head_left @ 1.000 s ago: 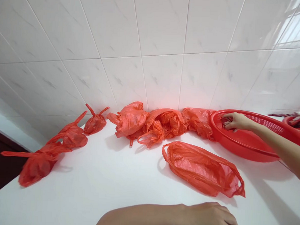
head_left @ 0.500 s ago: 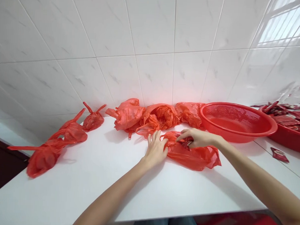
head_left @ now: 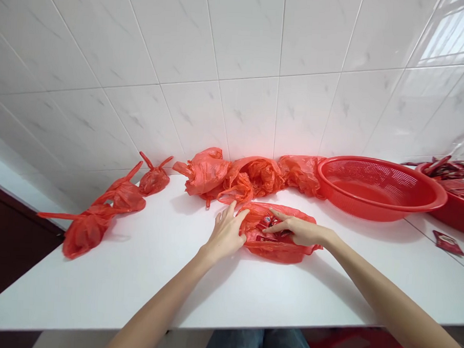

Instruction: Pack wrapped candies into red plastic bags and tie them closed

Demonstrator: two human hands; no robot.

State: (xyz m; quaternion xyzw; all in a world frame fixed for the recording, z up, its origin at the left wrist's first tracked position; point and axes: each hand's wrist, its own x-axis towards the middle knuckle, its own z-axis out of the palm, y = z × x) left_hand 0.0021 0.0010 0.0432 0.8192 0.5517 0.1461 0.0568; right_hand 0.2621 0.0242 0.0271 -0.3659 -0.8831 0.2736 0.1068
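Note:
A thin red plastic bag [head_left: 276,254] lies on the white table in front of me, its mouth spread open toward me. Small dark red packets [head_left: 267,219] with white print show inside. My left hand [head_left: 225,234] is at the bag's left edge, thumb and index finger around the rim, the other fingers stretched forward. Inside the mouth is my right hand [head_left: 299,230], palm down over the packets, its visible fingers stretched and apart. Part of that hand hides the packets beneath it.
Filled red bags [head_left: 207,170] line the tiled wall; several knotted ones [head_left: 89,232] sit at the left. A red perforated basin [head_left: 380,207] stands back right, beside a red tub [head_left: 455,207] of packets. One loose packet [head_left: 448,243] lies near it on the white table [head_left: 153,288].
The bag's mouth has spread wider and more packets show. My right hand has loosened from the packets and its fingers have opened. My left hand stays at the bag's left edge. The view has shifted slightly.

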